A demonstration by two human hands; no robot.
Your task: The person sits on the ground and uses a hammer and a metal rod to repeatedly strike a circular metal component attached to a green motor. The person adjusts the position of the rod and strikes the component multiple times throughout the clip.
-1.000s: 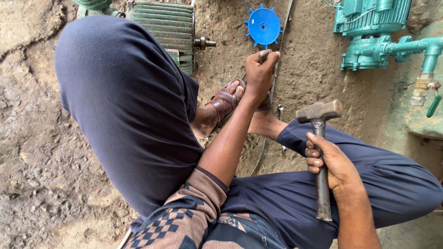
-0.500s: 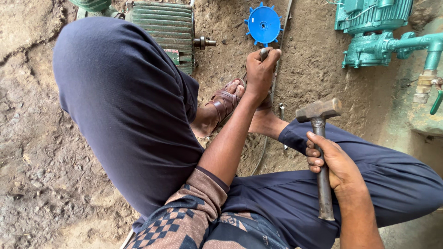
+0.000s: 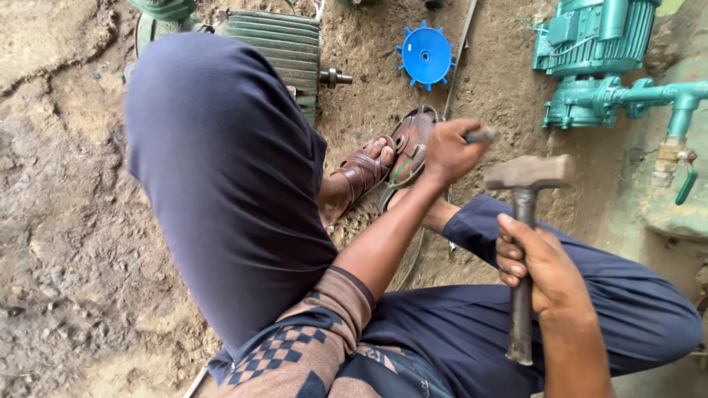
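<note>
1. Right hand (image 3: 542,269): closed around the dark handle of a hammer (image 3: 525,221). The handle runs nearly vertical in the head view; the steel head sits at the top, level, just right of the left hand.
2. Left hand (image 3: 450,151): fist closed on a short grey metal rod (image 3: 481,135). Only the rod's end shows past the fingers; the rest is hidden in the grip. The rod's tip lies just beside the hammer head; contact cannot be determined.
3. Obstruction: the raised left knee, in dark blue trousers (image 3: 221,191), fills the centre-left of the view and hides the ground behind it. The left forearm crosses in front of the feet.
4. Feet: two brown sandals (image 3: 361,173) rest on the dirt floor (image 3: 66,243), directly beyond the left hand.
5. Blue fan wheel (image 3: 426,55): lies flat on the dirt floor, beyond the sandals, well apart from both hands.
6. Green ribbed motor (image 3: 276,48): stands at the top left, its bare shaft pointing right toward the fan wheel, partly hidden by the knee.
7. Teal pump unit (image 3: 597,51): stands at the top right, with a teal pipe (image 3: 664,96) leading right to a valve with a green lever.
8. A thin metal strip (image 3: 461,51) lies on the floor just right of the fan wheel.
</note>
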